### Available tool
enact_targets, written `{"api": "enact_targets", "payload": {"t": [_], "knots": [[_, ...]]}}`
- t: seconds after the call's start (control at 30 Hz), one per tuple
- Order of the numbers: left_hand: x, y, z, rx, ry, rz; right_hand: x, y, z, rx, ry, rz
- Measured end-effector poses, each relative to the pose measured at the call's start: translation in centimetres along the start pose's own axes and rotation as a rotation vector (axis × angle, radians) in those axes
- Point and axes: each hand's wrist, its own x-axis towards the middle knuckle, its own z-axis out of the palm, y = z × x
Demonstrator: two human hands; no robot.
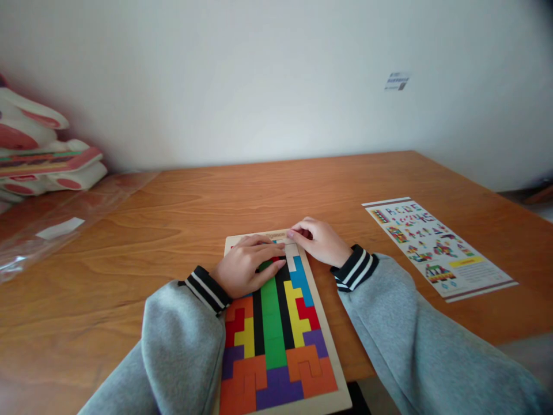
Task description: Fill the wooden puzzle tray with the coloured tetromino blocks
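A wooden tray puzzle [343, 392] lies on the table in front of me, filled with flat coloured pieces. My left hand [246, 265] rests palm down across its upper left part, fingers stretched to the right, covering the pieces beneath. At the tray's top right corner, the thumb and fingers of my right hand [322, 239] are pinched together; anything between them is hidden. A white piece [292, 256] sits just below those fingertips, above a blue piece [303, 282]. Down the middle runs a green strip [272, 323] flanked by black pieces [258, 325].
A printed pattern sheet [436, 248] lies to the right on the wooden table [194, 202]. On the left are a clear plastic bag [99, 202] with a white label and a white and pink animal-shaped toy [47, 155]. A wall [259, 86] stands behind the table.
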Motion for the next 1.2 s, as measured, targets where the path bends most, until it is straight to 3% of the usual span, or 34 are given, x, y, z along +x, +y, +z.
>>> {"api": "enact_targets", "payload": {"t": [0.43, 0.6, 0.77, 0.9, 1.0, 1.2], "knots": [[0.1, 0.0, 0.0, -0.03, 0.025, 0.007, -0.2, 0.4, 0.2, 0.071, 0.001, -0.015], [0.2, -0.4, -0.5, -0.008, 0.139, -0.079, -0.4, 0.2, 0.0, -0.008, 0.019, -0.06], [-0.6, -2.3, -1.5, 0.19, 0.3, -0.265, -0.3, 1.3, -0.6, -0.113, 0.005, -0.118], [-2.1, -4.7, -3.2, 0.261, 0.233, -0.194, -0.1, 2.4, -0.6, -0.187, 0.039, -0.045], [-3.2, -6.1, -3.9, 0.292, 0.262, -0.199, -0.1, 2.7, -0.3, -0.242, 0.069, 0.014], [-3.4, -6.4, -3.3, 0.244, 0.264, -0.263, 0.5, 3.4, -0.2, -0.29, 0.223, 0.133]]}}
